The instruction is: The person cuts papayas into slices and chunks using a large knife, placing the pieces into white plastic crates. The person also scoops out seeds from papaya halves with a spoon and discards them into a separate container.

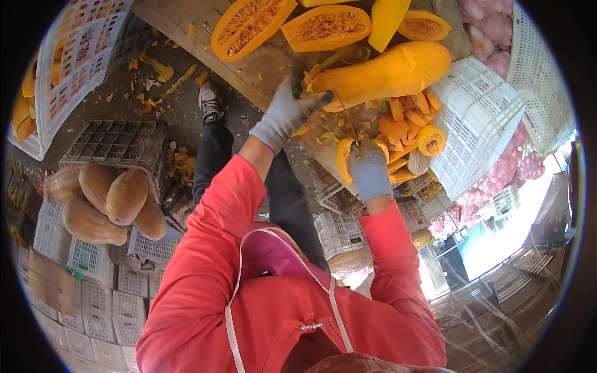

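My right hand [369, 163], in a grey work glove, is closed on the handle end of a long thin knife [339, 99]. The blade points away from me and lies against the near end of a peeled, whole orange squash [382, 77]. My left hand [294, 105], in a glove with dark fingertips, is spread beside the squash's left end, its fingers apart. Whether it touches the squash I cannot tell. Halved squashes with seeds [326, 28] lie at the table's far side. Cut squash chunks [396, 128] and a ring-shaped piece [431, 140] lie right of the knife.
The wooden table [261, 79] has scraps on it. A white plastic crate [480, 116] stands at its right, near pink net sacks [499, 28]. At left are a crate of squash pieces [88, 51] and unpeeled squashes [126, 196] by a dark crate [116, 140]. Peelings litter the floor.
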A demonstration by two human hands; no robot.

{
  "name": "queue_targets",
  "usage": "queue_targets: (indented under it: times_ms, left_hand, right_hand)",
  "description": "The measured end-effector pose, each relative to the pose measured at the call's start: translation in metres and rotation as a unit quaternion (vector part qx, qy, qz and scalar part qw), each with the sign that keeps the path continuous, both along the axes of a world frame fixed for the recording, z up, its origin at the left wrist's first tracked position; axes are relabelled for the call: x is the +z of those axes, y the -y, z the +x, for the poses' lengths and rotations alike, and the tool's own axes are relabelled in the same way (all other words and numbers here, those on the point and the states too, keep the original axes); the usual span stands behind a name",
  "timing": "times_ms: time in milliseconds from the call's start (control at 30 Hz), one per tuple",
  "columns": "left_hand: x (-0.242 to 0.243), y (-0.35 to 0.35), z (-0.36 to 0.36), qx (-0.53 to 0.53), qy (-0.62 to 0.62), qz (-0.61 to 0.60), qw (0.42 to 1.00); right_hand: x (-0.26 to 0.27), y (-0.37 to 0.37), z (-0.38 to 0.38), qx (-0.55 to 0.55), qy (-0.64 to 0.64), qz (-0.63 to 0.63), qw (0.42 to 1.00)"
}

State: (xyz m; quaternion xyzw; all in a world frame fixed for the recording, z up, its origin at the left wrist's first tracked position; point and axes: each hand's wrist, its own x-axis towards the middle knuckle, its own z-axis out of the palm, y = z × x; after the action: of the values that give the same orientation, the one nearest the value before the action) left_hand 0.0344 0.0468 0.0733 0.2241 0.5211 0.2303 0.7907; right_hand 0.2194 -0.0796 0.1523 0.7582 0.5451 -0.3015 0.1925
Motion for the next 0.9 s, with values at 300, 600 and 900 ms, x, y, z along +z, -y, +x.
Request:
queue_targets:
  times_ms: [300, 600, 900]
  left_hand:
    - [0.006, -0.007, 0.048, -0.167, -0.308, 0.167, 0.921]
    - [-0.012, -0.022, 0.064, -0.219, -0.316, 0.039, 0.922]
    - [-0.009, -0.015, 0.068, -0.224, -0.376, 0.101, 0.894]
  right_hand:
    - [-0.019, -0.015, -0.004, -0.086, 0.003, -0.124, 0.989]
    - [-0.03, -0.038, -0.001, -0.059, -0.028, -0.11, 0.992]
    - [-0.048, -0.024, 0.006, -0.092, -0.032, -0.129, 0.987]
